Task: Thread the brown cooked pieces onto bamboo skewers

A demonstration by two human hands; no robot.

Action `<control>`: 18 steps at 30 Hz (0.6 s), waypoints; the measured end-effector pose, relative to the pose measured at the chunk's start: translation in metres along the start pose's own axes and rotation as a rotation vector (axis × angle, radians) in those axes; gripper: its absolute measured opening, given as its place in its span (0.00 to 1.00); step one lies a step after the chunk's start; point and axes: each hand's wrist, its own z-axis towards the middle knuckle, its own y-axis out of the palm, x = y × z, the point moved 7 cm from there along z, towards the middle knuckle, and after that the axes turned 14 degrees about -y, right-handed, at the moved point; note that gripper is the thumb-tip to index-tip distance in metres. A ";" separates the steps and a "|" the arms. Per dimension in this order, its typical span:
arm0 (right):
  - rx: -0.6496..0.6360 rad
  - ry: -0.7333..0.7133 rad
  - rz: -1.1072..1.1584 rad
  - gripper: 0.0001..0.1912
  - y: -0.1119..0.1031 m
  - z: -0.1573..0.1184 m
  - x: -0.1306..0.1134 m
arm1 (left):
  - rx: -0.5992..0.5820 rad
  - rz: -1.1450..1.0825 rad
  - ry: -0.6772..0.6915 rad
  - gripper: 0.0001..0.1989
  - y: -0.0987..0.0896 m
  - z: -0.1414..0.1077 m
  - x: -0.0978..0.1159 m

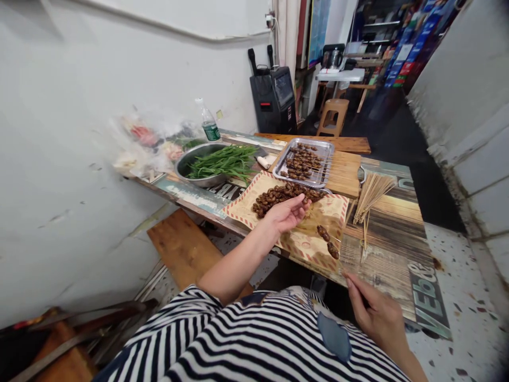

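Observation:
My left hand point(289, 213) is over the front edge of a heap of brown pupa-like pieces point(268, 200) on a patterned paper sheet point(242, 206). Its fingers are curled together near the pieces; whatever they hold is too small to make out. At the table's front edge, my right hand point(368, 300) pinches the end of a thin skewer. Brown pieces point(333, 250) sit on that skewer above the paper's right side. Behind the heap, a metal tray point(332, 151) holds several loaded skewers point(302, 162). Bare bamboo sticks point(371, 196) lie bundled to the right.
A metal bowl point(183, 168) of long green vegetables point(222, 162) stands left of the paper. Behind it are a bottle point(210, 124) and plastic bags point(143, 138). The tray rests on a wooden board point(345, 172). A wooden bench point(183, 246) is at the table's near left.

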 end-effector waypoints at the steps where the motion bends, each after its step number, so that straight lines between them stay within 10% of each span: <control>1: -0.003 0.001 0.001 0.11 0.000 0.000 0.000 | 0.002 0.000 0.004 0.05 0.000 0.000 0.000; 18: -0.004 -0.020 0.003 0.10 0.001 0.000 -0.003 | -0.004 0.103 0.085 0.03 0.001 0.001 0.002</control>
